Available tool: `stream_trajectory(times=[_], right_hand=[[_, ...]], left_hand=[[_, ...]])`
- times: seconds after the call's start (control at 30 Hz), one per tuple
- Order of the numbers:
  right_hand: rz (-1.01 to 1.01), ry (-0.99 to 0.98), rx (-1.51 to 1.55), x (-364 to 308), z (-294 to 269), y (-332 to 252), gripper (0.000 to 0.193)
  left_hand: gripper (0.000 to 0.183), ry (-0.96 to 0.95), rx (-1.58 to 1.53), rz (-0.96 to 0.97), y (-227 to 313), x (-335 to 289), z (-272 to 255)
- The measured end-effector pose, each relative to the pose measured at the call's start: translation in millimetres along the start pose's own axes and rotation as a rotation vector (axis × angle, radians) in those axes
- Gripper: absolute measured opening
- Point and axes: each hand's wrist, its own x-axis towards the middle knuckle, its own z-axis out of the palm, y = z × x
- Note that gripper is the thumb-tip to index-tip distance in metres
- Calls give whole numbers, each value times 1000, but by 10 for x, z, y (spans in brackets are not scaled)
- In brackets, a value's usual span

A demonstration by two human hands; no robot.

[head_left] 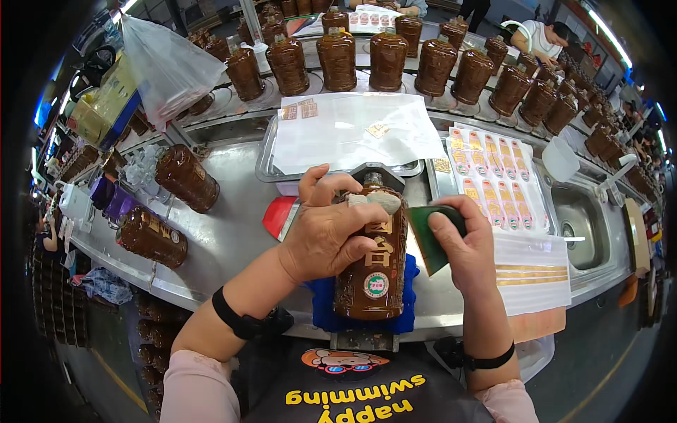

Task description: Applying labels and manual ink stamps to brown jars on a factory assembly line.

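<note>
A brown glass bottle [370, 285] with gold lettering and a round green-and-white sticker lies between my hands, its neck pointing away. Under it is a blue cloth [321, 303], and a dark angular holder [395, 173] surrounds the neck. My left hand [321, 233] is over the bottle's upper left side, fingers bent and spread, touching its front; pale covers sit on some fingertips. Just right of the bottle, my right hand [469, 243] pinches a flat green scraper [430, 236] between thumb and fingers. What lies under the left fingertips is hidden.
White sheets cover a tray [268, 158] ahead. A red-and-white scraper [281, 217] lies left. Two brown bottles [187, 180] lean at the left. Label sheets [493, 176], gold strips [532, 275] and a sink [582, 225] are right. Bottles line a conveyor [331, 101] behind; a co-worker [539, 42] sits far right.
</note>
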Motion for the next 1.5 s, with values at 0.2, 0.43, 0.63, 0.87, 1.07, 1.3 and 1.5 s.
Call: stream_trajectory(times=[0.2,0.43,0.63,0.87,1.07,1.3,1.5], right_hand=[[-164,10,-367,283,23,-64,17],[-258,86,-314,257,-10,-96,19],[-844,-377,-703,20,190,-359,31],[-800,-475,-745,-69,237,-471,32],[-491,-451,-545,16,241,-397,16],[-458,-366,-581,188,363,-422,13],[-63,-39,-196,-146,325,-421,15]], left_hand=[[40,103,-75,-69,-9,-50,77],[39,-63,87,94,47,-79,-90],[41,57,17,-123,288,-556,-103],[34,153,14,-214,453,-833,-20],[31,220,48,-214,513,-794,14],[31,247,65,-211,501,-810,41],[41,154,68,-102,583,-687,-17]])
